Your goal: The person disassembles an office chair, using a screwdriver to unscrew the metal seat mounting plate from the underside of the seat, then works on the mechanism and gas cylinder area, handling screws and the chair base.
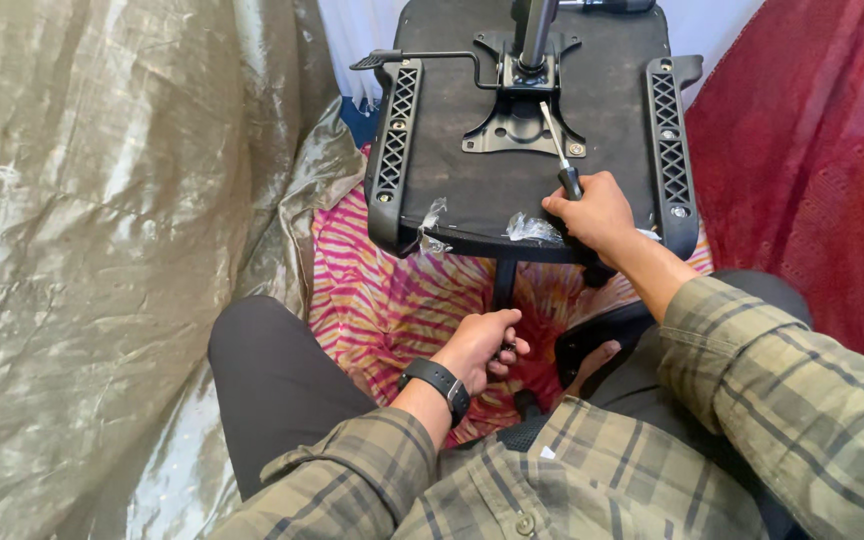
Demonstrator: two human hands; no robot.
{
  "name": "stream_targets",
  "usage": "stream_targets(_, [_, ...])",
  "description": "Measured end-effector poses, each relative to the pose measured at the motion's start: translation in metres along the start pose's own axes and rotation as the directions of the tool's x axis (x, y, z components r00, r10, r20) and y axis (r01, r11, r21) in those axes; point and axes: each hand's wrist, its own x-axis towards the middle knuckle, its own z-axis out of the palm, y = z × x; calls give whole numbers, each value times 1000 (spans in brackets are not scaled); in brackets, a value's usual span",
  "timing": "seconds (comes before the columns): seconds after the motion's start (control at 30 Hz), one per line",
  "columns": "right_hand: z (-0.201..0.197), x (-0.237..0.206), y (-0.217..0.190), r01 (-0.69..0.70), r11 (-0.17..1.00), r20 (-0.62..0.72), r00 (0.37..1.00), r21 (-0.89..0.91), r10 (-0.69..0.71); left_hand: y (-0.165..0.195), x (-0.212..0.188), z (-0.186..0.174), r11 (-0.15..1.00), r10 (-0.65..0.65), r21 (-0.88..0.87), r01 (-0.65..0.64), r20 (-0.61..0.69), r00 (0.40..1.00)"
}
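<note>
On a pink striped floor cloth [372, 300], an upturned chair seat [472, 150] wears its mounting plate [517, 125]; the right hand [597, 215] grips a screwdriver [560, 150] there, the left hand [477, 345] clenches something small, bolts apparently remaining.

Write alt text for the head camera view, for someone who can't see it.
A seated person's right hand holds a screwdriver against the metal plate on the underside of an upturned office chair seat. The left hand, with a black wristband, is closed low near their lap, over a pink striped cloth.
</note>
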Motion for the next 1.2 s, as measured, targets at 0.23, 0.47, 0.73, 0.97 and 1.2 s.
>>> stream_targets(0.23, [2,-5,4,9,1000,-9,1000,11,-9,-5,0,1,999,-6,54,5,17,1000])
stream_targets(0.47, [-1,-4,1,-18,1000,22,1000,12,18,4,6,10,998,-7,66,4,57,998])
stream_targets(0.73, [-3,-6,0,-33,999,42,999,43,31,-11,14,11,997,-52,53,48,82,995])
stream_targets(0.97, [-8,-11,5,-21,1000,8,1000,-6,21,-33,30,13,998,-67,24,65,98,993])
stream_targets(1.2, [-12,-23,8,-75,997,45,996,15,74,-44,40,11,994,16,-105,-7,84,996])
